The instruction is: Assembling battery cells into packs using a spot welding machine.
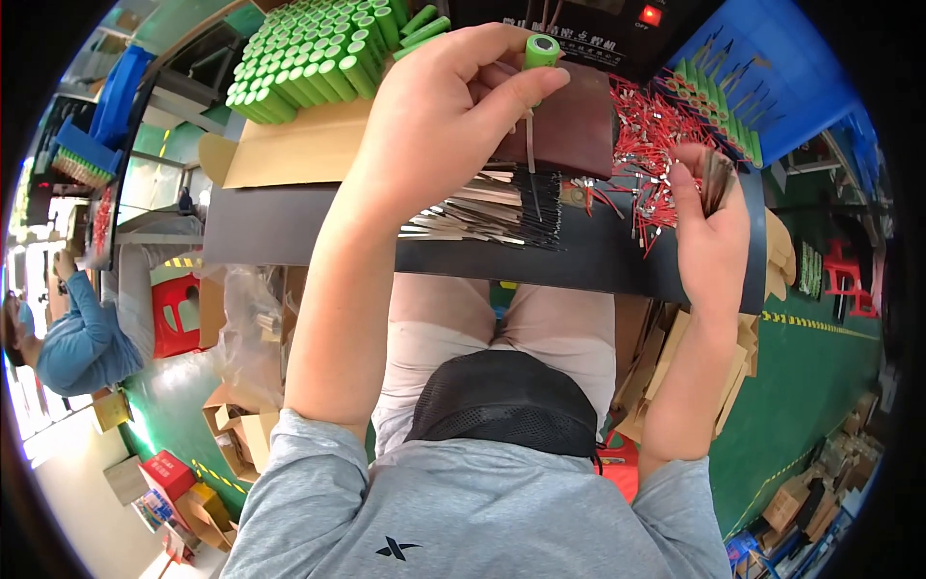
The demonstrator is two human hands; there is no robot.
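Note:
My left hand (pixel 434 111) pinches a green cylindrical battery cell (pixel 542 52) between thumb and fingers, its metal end facing up, in front of a black spot welder (pixel 603 41). Below these fingers hangs a thin pale lead (pixel 530 145), whose upper end is hidden by the hand. My right hand (pixel 712 236) is closed around a small bundle of thin dark, metallic-looking strips (pixel 716 179), at the edge of a heap of red wires (pixel 656 121). Between the hands lies a row of pale leads with black ends (pixel 473 214).
A block of green cells (pixel 309 68) stands on cardboard (pixel 299 154) at the far left. Cells with leads attached (pixel 709 101) lie beside a blue bin (pixel 772 63) at the far right. A dark red pad (pixel 569 135) rests before the welder. Another person (pixel 92 333) sits at left.

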